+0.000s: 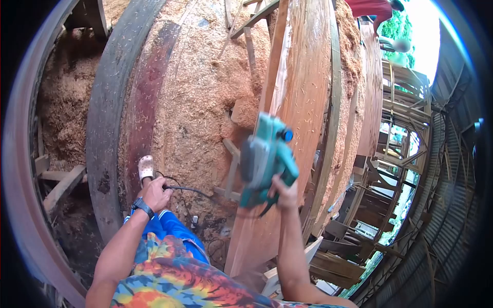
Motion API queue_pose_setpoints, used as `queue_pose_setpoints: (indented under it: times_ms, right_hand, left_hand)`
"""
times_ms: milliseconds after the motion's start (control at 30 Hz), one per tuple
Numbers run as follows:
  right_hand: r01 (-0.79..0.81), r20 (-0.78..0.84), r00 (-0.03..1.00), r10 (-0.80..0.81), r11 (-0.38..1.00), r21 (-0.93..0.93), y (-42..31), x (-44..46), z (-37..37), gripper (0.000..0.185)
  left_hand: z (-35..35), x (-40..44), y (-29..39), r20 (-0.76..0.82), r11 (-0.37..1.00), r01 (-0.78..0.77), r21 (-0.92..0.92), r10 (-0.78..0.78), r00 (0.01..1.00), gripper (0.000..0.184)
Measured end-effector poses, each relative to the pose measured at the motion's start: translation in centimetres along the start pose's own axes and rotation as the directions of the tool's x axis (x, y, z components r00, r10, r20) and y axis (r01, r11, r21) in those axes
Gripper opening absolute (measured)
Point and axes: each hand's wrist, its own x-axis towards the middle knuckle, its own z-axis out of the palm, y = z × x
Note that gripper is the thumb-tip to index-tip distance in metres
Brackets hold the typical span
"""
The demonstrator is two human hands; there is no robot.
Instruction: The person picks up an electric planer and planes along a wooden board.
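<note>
Planer: a green power planer [267, 149], blurred, sits over the near part of a broad reddish-brown plank [308, 66], overlapping its left edge; whether its sole touches the wood cannot be told.
Right hand: the right hand [286, 196] is at the planer's near right end, its fingers [277, 186] curled round the handle, with most of the tool's body lying ahead and to the left of them.
Left hand: the left hand [156, 194] is well apart from the planer, off to its left, fingers bent and closed on a black cord [186, 189].
Cord: runs rightward from the left fingers toward the planer; its far end is hard to make out.
Wrist: a dark watch [143, 207] circles the left one.
Foot: a pale clog [146, 167] shows just beyond the left hand.
Ground: wood shavings [197, 87] spread thickly left of the plank, beside a long grey beam [115, 87].
Far end: a person in red [367, 7] is at the upper right.
Overhead: corrugated roofing [454, 205] lines the right side.
</note>
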Motion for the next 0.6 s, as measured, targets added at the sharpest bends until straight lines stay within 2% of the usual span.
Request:
queue_pose_setpoints:
  times_ms: [33,167,233,300,367,433,467,567,600]
  right_hand:
    - [-0.045,-0.013,0.999,0.045,0.999,-0.002,1.4,-2.9,-0.4,0.017]
    - [-0.185,-0.08,0.98,0.184,0.983,-0.008,5.8,-11.1,-1.6,0.022]
    - [-0.198,-0.098,0.976,0.193,0.979,-0.052,5.6,-12.1,-1.2,0.019]
    - [-0.202,-0.11,0.974,0.2,0.979,-0.001,4.8,-11.6,-0.7,0.02]
    - [-0.184,-0.096,0.978,0.185,0.983,0.023,3.9,-10.2,-0.4,0.02]
    - [-0.162,-0.08,0.984,0.16,0.986,-0.026,2.5,-7.5,-0.1,0.018]
    - [-0.152,-0.075,0.986,0.148,0.987,-0.05,1.8,-6.1,-0.1,0.018]
    - [-0.136,-0.039,0.99,0.138,0.989,0.059,-0.2,-0.3,0.0,0.017]
    - [-0.107,-0.027,0.994,0.108,0.993,0.045,-1.5,1.8,0.4,0.017]
  left_hand:
    - [-0.4,0.5,0.4,0.057,0.999,0.03,0.013,-0.03,0.998,0.023]
    - [-0.6,3.1,2.9,0.116,0.987,-0.156,0.032,0.151,0.982,0.023]
    - [-0.3,4.4,4.4,0.14,0.991,-0.134,-0.013,0.135,0.981,0.022]
    - [-0.8,5.5,6.4,0.105,0.974,-0.222,0.036,0.218,0.97,0.022]
    - [-0.8,7.1,6.9,0.102,0.971,-0.234,0.047,0.228,0.968,0.022]
    - [-1.4,8.7,7.7,0.09,0.961,-0.265,0.083,0.257,0.962,0.023]
    - [-1.8,9.6,7.8,0.112,0.96,-0.264,0.089,0.254,0.961,0.024]
    - [-2.8,12.6,8.7,0.097,0.964,-0.221,0.149,0.208,0.973,0.025]
    - [-3.0,13.8,8.6,0.074,0.966,-0.21,0.149,0.201,0.977,0.027]
